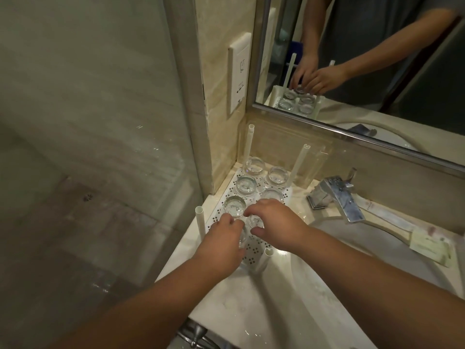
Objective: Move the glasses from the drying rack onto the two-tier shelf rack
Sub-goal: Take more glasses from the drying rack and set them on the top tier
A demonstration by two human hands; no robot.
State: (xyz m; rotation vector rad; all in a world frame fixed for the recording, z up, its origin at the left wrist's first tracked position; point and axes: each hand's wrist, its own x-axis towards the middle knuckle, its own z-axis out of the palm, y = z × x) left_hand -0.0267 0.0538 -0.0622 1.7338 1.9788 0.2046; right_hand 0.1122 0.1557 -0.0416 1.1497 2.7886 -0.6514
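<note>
A white perforated rack [226,195] with upright white posts stands in the counter's left corner. Several clear glasses sit upside down on it, among them one at the back [254,165] and one at the left [234,206]. My left hand [221,238] curls round a clear glass [242,236] at the rack's near end. Next to it, my right hand [274,222] reaches from above and pinches a second glass [255,221] between fingers and thumb. Both held glasses are largely hidden by my fingers.
A chrome tap [339,197] and a round basin [377,248] lie to the right of the rack. A mirror [352,59] runs along the back wall. A glass shower panel [100,122] closes off the left. Paper packets [432,250] rest on the counter at far right.
</note>
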